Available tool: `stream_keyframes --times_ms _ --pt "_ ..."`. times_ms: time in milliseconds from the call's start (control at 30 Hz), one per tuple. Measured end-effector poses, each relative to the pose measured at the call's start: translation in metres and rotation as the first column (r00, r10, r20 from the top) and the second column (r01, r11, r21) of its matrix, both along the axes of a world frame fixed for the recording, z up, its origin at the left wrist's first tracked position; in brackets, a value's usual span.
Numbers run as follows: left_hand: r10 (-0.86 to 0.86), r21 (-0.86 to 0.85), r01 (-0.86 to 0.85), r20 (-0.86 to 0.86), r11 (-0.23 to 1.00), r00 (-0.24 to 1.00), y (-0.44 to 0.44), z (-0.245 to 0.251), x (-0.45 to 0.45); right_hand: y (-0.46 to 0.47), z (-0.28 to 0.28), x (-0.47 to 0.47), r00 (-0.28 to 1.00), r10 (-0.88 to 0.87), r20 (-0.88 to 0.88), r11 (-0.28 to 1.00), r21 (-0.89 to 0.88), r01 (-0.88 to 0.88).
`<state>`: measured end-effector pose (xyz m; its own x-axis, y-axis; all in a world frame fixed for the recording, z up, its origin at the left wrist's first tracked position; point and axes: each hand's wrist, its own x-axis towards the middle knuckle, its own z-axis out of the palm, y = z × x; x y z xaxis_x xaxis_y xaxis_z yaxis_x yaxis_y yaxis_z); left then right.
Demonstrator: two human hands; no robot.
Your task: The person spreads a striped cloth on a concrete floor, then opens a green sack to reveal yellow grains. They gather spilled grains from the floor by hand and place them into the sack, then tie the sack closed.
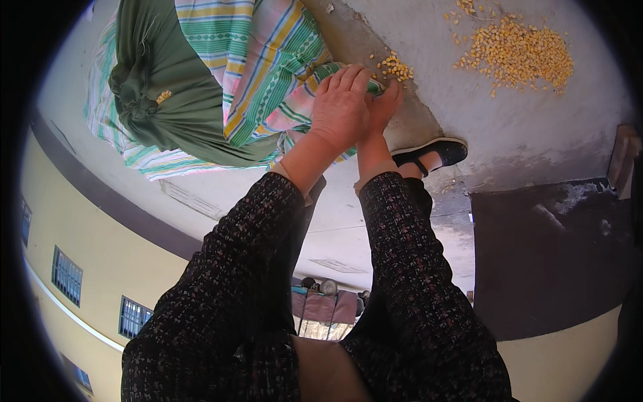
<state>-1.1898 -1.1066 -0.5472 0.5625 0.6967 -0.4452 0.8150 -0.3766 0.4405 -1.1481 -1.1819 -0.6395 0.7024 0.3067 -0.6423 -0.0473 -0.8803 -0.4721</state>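
Note:
My left hand (340, 103) lies over a bunched corner of a striped cloth (271, 65), its fingers bent over the fabric. Close against it, my right hand (383, 108) holds the same corner from the right; part of its grip is hidden behind my left hand. The cloth is striped in green, yellow, white, blue and pink. It drapes over a dark green cloth bundle (186, 100), gathered into a knot (133, 95) at its left. A few yellow maize kernels (164, 96) rest near that knot.
Loose maize kernels (396, 68) lie on the concrete floor just beyond my hands. A larger heap of maize (517, 53) spreads at the upper right. My black shoe (437, 153) stands right of the cloth. A building wall (100, 226) with barred windows and a parked vehicle (326, 304) appear behind me.

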Motion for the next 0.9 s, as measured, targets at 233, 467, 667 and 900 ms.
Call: stream_keyframes --times_ms 233,467,667,900 --pt "-0.572 -0.46 0.4 -0.334 0.792 0.749 0.011 -0.071 -0.057 -0.029 0.012 0.024 0.961 0.241 0.133 0.965 0.074 -0.252" --pt "-0.488 -0.432 0.348 -0.27 0.832 0.83 0.017 -0.065 -0.054 -0.006 -0.015 0.067 0.751 0.47 0.464 0.785 0.17 -0.596" --pt "-0.097 -0.055 0.088 -0.213 0.995 0.972 0.049 -0.095 -0.021 0.01 -0.006 0.068 0.854 0.369 0.366 0.851 0.236 -0.469" --pt "-0.168 -0.043 0.162 -0.297 0.986 0.94 0.053 -0.113 -0.02 -0.033 0.001 0.077 0.89 0.337 0.306 0.882 0.229 -0.413"
